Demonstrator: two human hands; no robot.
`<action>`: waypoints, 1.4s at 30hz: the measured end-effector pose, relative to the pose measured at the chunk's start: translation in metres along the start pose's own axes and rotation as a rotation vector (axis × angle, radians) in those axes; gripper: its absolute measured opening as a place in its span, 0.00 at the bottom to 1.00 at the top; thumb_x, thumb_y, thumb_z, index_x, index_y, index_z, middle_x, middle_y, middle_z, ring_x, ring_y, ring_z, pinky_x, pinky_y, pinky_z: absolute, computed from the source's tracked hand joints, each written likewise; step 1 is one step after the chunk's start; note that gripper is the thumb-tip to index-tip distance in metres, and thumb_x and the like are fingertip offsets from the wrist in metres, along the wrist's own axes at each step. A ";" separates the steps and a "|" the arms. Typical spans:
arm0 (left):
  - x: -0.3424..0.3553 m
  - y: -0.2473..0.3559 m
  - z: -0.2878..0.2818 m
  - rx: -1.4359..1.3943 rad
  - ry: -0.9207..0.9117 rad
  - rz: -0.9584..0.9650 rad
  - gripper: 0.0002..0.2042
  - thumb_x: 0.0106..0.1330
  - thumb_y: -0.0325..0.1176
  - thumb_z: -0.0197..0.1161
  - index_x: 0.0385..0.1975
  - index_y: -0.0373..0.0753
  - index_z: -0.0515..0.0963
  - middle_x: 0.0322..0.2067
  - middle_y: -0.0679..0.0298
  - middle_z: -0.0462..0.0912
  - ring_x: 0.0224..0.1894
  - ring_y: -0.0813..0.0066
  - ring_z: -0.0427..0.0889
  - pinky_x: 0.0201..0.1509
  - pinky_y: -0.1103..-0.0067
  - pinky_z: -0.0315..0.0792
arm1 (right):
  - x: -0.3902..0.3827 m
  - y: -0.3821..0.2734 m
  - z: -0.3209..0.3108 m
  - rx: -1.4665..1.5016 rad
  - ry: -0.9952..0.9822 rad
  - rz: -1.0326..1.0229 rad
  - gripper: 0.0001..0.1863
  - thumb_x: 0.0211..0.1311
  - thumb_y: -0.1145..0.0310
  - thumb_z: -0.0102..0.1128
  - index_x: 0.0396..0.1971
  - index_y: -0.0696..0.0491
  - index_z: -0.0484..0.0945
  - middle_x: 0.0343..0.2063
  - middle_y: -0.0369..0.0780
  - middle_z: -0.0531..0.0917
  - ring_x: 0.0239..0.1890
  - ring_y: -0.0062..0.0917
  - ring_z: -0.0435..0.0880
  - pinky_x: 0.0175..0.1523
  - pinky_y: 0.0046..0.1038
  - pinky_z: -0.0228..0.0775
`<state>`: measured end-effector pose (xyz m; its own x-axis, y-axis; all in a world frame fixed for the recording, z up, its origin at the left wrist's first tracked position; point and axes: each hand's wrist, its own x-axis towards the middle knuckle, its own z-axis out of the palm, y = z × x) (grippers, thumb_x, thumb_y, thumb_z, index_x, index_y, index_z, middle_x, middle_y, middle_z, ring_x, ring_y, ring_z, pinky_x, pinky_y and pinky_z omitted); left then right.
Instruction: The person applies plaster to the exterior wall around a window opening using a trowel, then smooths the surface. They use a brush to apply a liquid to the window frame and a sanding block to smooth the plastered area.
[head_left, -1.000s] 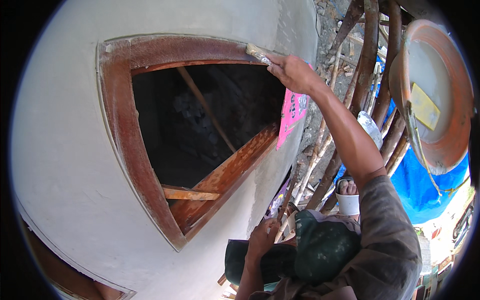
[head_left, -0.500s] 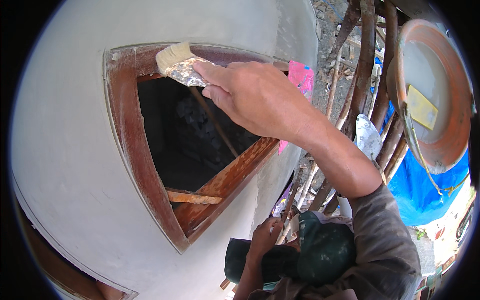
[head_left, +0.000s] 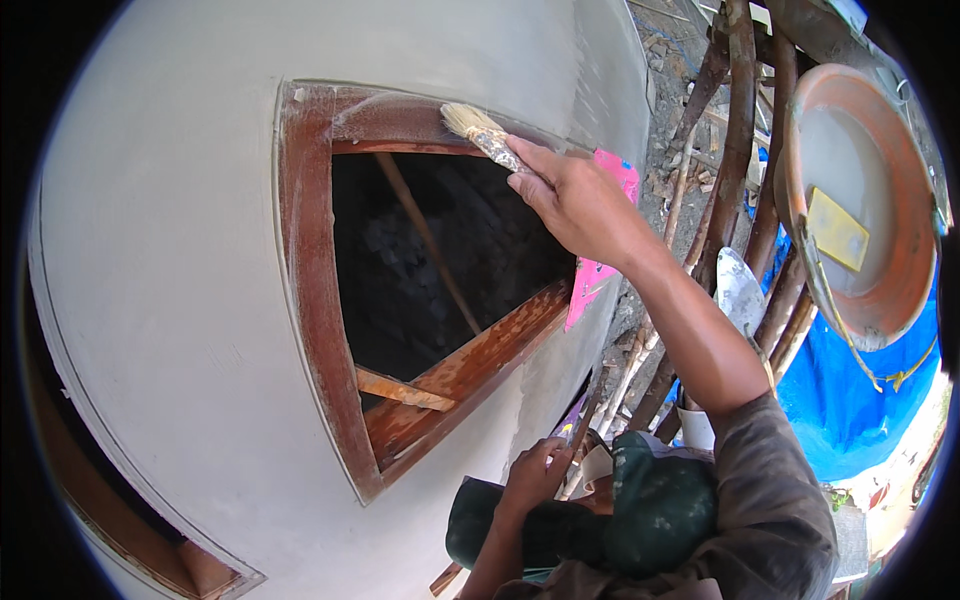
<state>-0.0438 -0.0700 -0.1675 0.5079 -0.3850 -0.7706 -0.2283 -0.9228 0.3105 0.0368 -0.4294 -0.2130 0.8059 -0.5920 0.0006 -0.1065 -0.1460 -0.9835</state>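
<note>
Where bristles meet frame, brush leans

Pale wall beside rubble-strewn ground

We record a grey-brown shirt, its cloth matte and creased. The right sleeve is short, with soft folds. Below, we note dark green trousers (full length or cut short, we cannot tell), flecked here and there with small pale specks. Right hand and left hand: both bare.
</note>
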 end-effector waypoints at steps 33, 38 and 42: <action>-0.005 -0.010 0.001 -0.039 -0.071 -0.101 0.17 0.71 0.43 0.57 0.49 0.36 0.79 0.45 0.52 0.84 0.49 0.59 0.83 0.53 0.72 0.74 | 0.012 -0.068 0.004 0.057 0.130 -0.325 0.22 0.67 0.65 0.59 0.60 0.53 0.74 0.45 0.54 0.82 0.44 0.49 0.81 0.49 0.36 0.73; -0.006 -0.015 0.007 -0.020 -0.031 -0.058 0.18 0.71 0.46 0.57 0.48 0.39 0.78 0.42 0.51 0.84 0.46 0.53 0.83 0.49 0.67 0.74 | 0.020 -0.023 0.014 0.059 0.119 -0.233 0.22 0.68 0.64 0.58 0.61 0.53 0.73 0.46 0.53 0.82 0.44 0.48 0.82 0.48 0.34 0.73; -0.009 -0.016 0.012 -0.042 -0.022 -0.071 0.18 0.71 0.48 0.56 0.48 0.40 0.78 0.41 0.49 0.84 0.45 0.49 0.83 0.48 0.65 0.74 | 0.015 0.020 0.020 0.053 0.114 -0.150 0.22 0.69 0.61 0.55 0.60 0.52 0.73 0.40 0.53 0.82 0.42 0.51 0.81 0.48 0.40 0.72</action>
<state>-0.0547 -0.0516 -0.1721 0.5035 -0.3184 -0.8032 -0.1572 -0.9479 0.2772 0.0587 -0.4253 -0.2361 0.7391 -0.6530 0.1652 0.0429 -0.1991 -0.9790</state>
